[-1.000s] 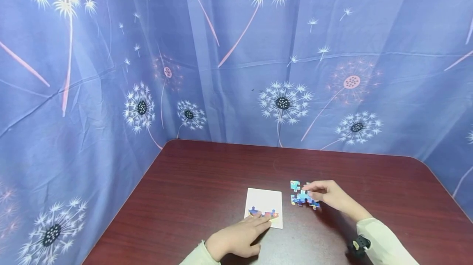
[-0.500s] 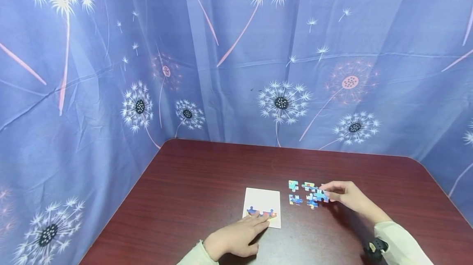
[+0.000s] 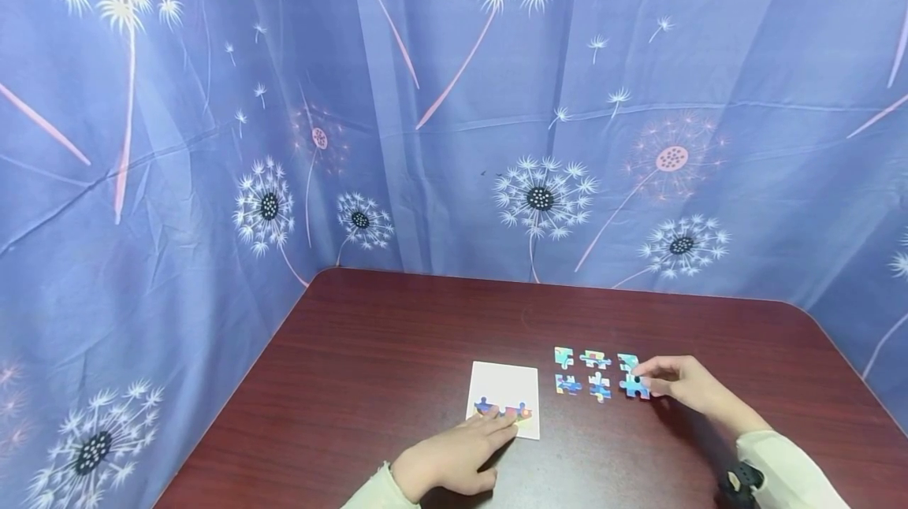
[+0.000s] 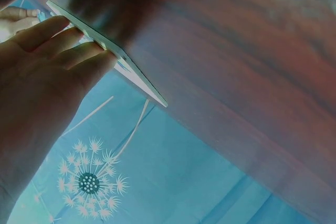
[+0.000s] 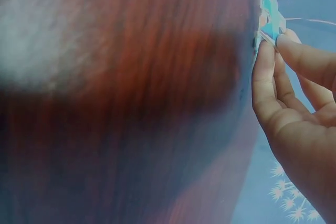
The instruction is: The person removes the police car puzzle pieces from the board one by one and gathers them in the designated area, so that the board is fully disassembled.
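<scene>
Your right hand [image 3: 684, 389] pinches a blue puzzle piece [image 3: 634, 388] nearer the right edge of the table [image 3: 397, 336]; your left hand [image 3: 457, 452], fingers extended, covers the near left corner of the white board [image 3: 505, 383]

The left hand [image 3: 457, 454] lies palm down, fingers straight and slightly apart, thumb turned out to the right. The right hand [image 3: 684, 383], nearer the far and right edges of the table [image 3: 369, 359], has thumb and forefinger bent into a pinch, its wrist [image 3: 734, 412] closer to the right edge.
</scene>
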Action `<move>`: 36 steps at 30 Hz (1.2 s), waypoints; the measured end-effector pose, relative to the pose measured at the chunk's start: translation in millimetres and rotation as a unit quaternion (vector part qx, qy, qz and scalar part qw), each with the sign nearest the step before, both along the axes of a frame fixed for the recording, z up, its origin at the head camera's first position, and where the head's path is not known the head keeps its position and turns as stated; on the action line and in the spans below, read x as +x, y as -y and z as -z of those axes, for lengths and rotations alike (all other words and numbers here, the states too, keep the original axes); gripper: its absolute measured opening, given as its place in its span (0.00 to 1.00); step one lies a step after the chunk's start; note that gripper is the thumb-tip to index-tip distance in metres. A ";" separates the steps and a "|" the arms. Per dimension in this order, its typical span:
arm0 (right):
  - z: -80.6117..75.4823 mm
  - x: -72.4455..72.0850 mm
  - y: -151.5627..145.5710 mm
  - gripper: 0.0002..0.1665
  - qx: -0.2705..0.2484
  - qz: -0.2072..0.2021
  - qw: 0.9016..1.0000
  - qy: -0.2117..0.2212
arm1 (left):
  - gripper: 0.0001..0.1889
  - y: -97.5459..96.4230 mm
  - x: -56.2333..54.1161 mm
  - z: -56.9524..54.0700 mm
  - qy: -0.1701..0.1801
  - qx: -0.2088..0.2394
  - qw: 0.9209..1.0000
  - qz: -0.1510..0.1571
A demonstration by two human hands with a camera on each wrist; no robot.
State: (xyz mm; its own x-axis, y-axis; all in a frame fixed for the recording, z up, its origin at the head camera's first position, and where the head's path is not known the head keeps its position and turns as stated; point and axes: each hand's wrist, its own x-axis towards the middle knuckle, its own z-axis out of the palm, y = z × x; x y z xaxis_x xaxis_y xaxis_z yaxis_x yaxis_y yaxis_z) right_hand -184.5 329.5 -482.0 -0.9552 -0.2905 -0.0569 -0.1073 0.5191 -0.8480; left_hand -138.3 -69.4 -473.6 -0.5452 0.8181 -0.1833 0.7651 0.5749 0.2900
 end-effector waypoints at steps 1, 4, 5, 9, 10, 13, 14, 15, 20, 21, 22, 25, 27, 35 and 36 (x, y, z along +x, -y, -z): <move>0.3 0.3 -1.1 0.14 0.001 -0.004 1.000 0.002 | 0.34 0.0 0.0 -0.1 0.001 0.001 1.000 0.000; 1.2 0.7 -3.5 0.13 0.002 -0.011 1.000 0.007 | 0.34 0.0 0.1 -0.3 0.001 0.001 1.000 -0.001; 1.5 0.8 -4.0 0.13 0.002 -0.013 1.000 0.008 | 0.34 0.0 0.2 -0.4 0.000 0.001 1.000 -0.001; 3.0 0.7 -4.2 0.13 0.008 -0.008 1.000 0.007 | 0.34 0.1 0.1 -0.1 0.001 0.000 1.000 -0.004; 3.6 0.5 -3.9 0.13 0.012 -0.005 1.000 0.005 | 0.34 0.1 0.0 0.2 0.001 0.000 1.000 -0.004; 5.4 0.0 -2.5 0.12 0.025 0.008 1.000 -0.002 | 0.34 0.0 -0.3 1.2 0.000 0.001 1.000 -0.002; 6.0 -0.2 -1.9 0.12 0.028 0.012 1.000 -0.005 | 0.34 0.0 -0.4 1.5 -0.002 0.001 1.000 -0.001; 6.6 -0.3 -1.4 0.12 0.032 0.016 0.999 -0.007 | 0.34 0.0 -0.5 1.6 -0.002 0.001 1.000 0.000; 7.7 -0.9 1.5 0.12 0.040 0.033 0.999 -0.017 | 0.34 0.1 -0.3 0.5 0.002 -0.001 1.000 -0.002; 7.6 -0.8 2.1 0.12 0.040 0.034 0.998 -0.020 | 0.34 0.1 -0.3 0.2 0.003 -0.002 1.000 -0.003; 7.8 -0.9 2.5 0.13 0.039 0.035 0.998 -0.023 | 0.34 0.2 -0.2 -0.1 0.003 -0.002 1.000 -0.003; 9.5 -1.0 3.6 0.12 0.039 0.045 0.998 -0.029 | 0.34 0.2 -0.1 -0.2 -0.003 -0.003 1.000 -0.001; 11.3 -1.0 3.8 0.12 0.043 0.051 0.997 -0.036 | 0.33 0.1 -0.3 0.1 -0.011 -0.004 1.000 0.000; 16.5 -1.1 5.5 0.11 0.068 0.073 0.994 -0.051 | 0.34 -0.3 0.3 -1.3 -0.003 -0.005 1.000 -0.003; 16.6 -1.1 5.8 0.11 0.069 0.073 0.994 -0.053 | 0.34 -0.2 0.4 -1.4 -0.004 -0.006 1.000 -0.003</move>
